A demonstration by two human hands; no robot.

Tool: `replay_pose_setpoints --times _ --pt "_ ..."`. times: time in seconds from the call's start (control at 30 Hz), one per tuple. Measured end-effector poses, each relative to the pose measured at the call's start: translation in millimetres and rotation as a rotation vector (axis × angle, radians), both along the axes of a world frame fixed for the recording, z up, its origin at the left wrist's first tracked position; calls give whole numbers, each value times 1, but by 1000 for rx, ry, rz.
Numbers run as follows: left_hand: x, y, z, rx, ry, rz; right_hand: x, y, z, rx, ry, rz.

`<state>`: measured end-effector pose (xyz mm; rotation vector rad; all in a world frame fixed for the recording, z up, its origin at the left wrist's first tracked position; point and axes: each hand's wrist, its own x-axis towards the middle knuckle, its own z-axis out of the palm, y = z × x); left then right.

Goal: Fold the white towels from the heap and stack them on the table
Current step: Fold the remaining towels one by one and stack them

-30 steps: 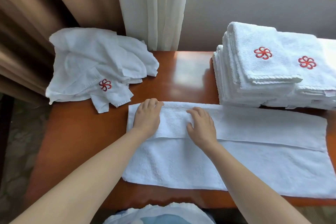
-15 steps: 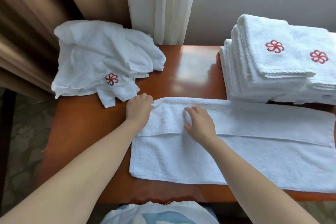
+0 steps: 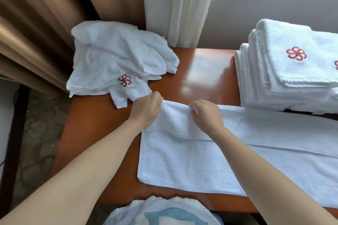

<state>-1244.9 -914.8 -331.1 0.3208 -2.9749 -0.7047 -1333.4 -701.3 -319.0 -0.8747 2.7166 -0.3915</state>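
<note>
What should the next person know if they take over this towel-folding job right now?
Hands: left hand grips the far left corner of the spread towel; right hand pinches its far edge beside it.
The towel lies on the table, with its far long edge folded over once.
Done: folded stack at the right.
Left: finish folding this towel, stack it, then fold the heap at the back left.

Left hand (image 3: 145, 110), right hand (image 3: 207, 116), both pinching towel (image 3: 182, 162) edge

Brown drape (image 3: 45, 23), white sheer curtain (image 3: 180, 5)
</note>
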Motion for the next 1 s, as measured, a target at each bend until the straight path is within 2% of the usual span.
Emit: replay_pose_setpoints --times 0.2,0.33,0.47,0.53,0.6,0.7,0.8,0.93,1.0 --pt "-10 -7 -4 -103 -110 81 -18 -7 2 -96 -35 -17" --pt "-15 -9 -9 -178 -208 124 -26 -12 -4 -16 -16 14" --pt "-16 -9 -12 -323 -101 85 -18 -3 -6 -138 45 -58" --pt "-17 -4 -11 -287 -24 -11 -12 2 -9 -150 40 -78" --pt "-15 7 -11 -203 -23 -149 -5 9 -13 -130 -14 -104" --pt "1 27 -16 -140 -128 -240 9 22 -21 -88 -40 -137" --pt "24 45 -24 -120 -201 -183 25 36 -25 -26 -17 -147" --pt "43 61 -27 -171 -303 -155 45 47 -25 17 -4 -96" --pt "52 68 -31 -210 -408 -165 55 52 -26 76 -61 -97"
